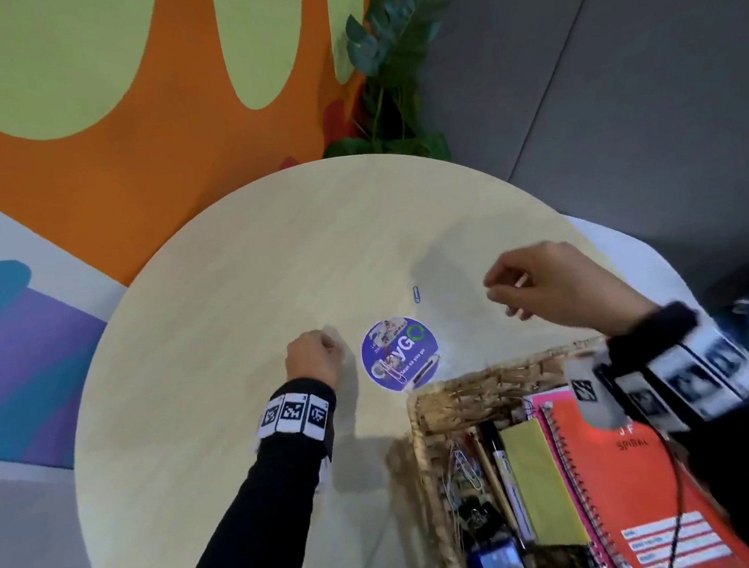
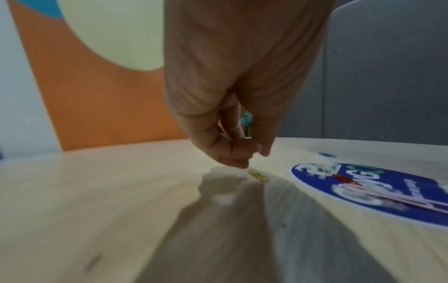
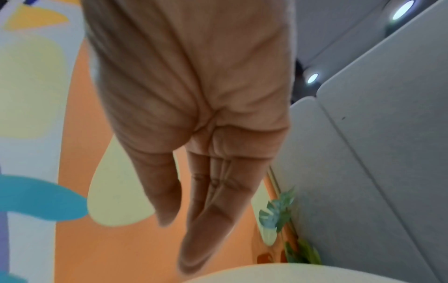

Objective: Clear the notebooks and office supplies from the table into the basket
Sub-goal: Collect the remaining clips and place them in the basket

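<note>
My left hand is down on the round wooden table, left of a round blue disc. Its curled thumb and forefinger pinch the near end of a small yellow paper clip lying on the wood. My right hand hovers above the table's right side, fingers loose and holding nothing. A blue paper clip lies between the hands, just beyond the disc. On the disc rest a red clip and a long pale clip. The wicker basket stands at the near right.
The basket holds an orange spiral notebook, a yellow pad, a marker, loose paper clips and black binder clips. A potted plant stands behind the table against grey panels and a colourful wall.
</note>
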